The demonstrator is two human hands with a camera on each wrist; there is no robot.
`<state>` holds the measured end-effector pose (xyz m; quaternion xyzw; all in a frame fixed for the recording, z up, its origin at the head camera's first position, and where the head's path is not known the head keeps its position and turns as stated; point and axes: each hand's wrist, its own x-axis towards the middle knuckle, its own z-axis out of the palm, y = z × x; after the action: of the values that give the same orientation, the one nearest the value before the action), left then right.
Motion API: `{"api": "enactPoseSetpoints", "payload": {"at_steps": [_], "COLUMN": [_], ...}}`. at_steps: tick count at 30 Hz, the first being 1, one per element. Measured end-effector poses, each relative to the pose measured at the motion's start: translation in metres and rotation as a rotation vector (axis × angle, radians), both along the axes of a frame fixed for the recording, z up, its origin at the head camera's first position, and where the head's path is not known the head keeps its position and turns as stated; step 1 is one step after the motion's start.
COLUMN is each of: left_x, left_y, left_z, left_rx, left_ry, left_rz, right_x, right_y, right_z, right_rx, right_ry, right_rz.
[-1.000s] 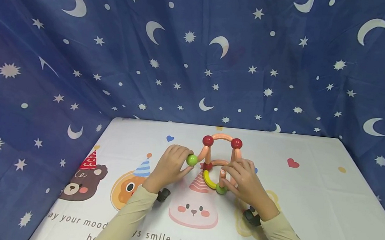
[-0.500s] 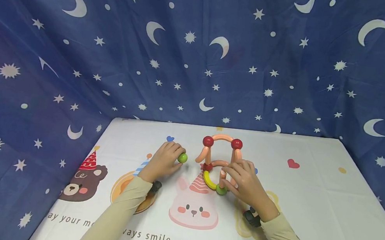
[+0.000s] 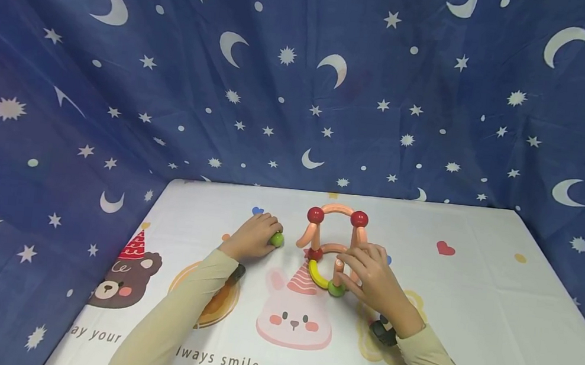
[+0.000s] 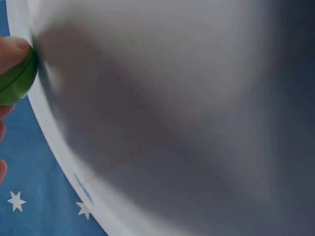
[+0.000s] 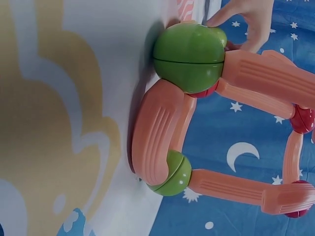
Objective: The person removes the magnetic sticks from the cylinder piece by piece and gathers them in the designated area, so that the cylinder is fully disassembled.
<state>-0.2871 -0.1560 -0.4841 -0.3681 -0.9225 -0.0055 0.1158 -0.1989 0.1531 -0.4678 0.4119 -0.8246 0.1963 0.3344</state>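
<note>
In the head view, my left hand (image 3: 254, 237) holds a green ball (image 3: 277, 240) low over the cloth, left of a toy frame of magnetic sticks and balls. The left wrist view shows a fingertip on this green ball (image 4: 19, 78). My right hand (image 3: 374, 274) is at the frame's near right side, its thumb and fingertips pinching an upright orange magnetic stick (image 3: 338, 272) that rises from a green ball (image 3: 336, 289). A curved yellow stick (image 3: 318, 274) joins that ball to a red ball (image 3: 315, 253). The right hand's fingers are out of its own wrist view.
Two red balls (image 3: 316, 215) top the frame's back uprights, bridged by a curved orange stick (image 3: 338, 209). Another orange stick (image 3: 306, 235) hangs out to the left. The printed white cloth (image 3: 473, 296) covers the table, with a starry blue curtain (image 3: 288, 116) behind.
My left hand has moved left, taking the green ball off the end of the orange side stick, and lowered it slightly. The right hand and the frame have stayed put.
</note>
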Motion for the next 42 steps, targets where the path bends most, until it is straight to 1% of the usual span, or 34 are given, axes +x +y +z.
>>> {"api": "enactPoseSetpoints", "payload": {"at_steps": [4, 7, 10, 16, 20, 23, 29, 31, 33, 36, 40, 42], "left_x": [-0.005, -0.006, -0.006, -0.008, -0.013, -0.018, -0.029, -0.031, -0.031, -0.030, -0.025, -0.021], "left_y": [0.001, 0.000, -0.003, -0.006, -0.002, 0.004, 0.013, 0.014, 0.014, 0.013, 0.014, 0.015], "left_z": [0.000, 0.001, 0.003, 0.002, 0.000, 0.001, 0.003, 0.003, 0.003, 0.002, 0.001, 0.002], "left_rx": [-0.006, -0.015, -0.038, -0.058, -0.081, -0.101, -0.111, -0.114, -0.119, -0.101, -0.044, -0.012], "left_ry": [-0.059, -0.074, -0.066, -0.018, 0.033, 0.061, 0.088, 0.090, 0.093, 0.110, 0.139, 0.159], "left_rz": [0.016, 0.032, 0.044, 0.013, 0.016, 0.049, 0.161, 0.185, 0.198, 0.197, 0.184, 0.174], "right_x": [0.001, 0.001, 0.002, 0.003, 0.002, 0.001, 0.001, 0.000, 0.000, 0.000, 0.000, 0.000], "right_y": [0.000, -0.001, -0.001, 0.000, 0.000, 0.000, 0.001, 0.001, 0.000, 0.000, 0.000, 0.000], "right_z": [0.000, 0.000, 0.001, 0.001, 0.000, 0.000, 0.001, 0.001, 0.001, 0.001, 0.001, 0.001], "right_rx": [-0.006, -0.012, -0.012, -0.009, -0.015, -0.014, -0.011, -0.010, -0.009, -0.008, -0.006, -0.006], "right_ry": [0.003, 0.008, 0.004, -0.005, 0.009, 0.014, 0.007, 0.004, 0.003, -0.001, -0.001, 0.001], "right_rz": [0.003, 0.005, 0.005, -0.003, 0.002, 0.000, -0.002, -0.002, -0.001, -0.002, -0.005, -0.007]}}
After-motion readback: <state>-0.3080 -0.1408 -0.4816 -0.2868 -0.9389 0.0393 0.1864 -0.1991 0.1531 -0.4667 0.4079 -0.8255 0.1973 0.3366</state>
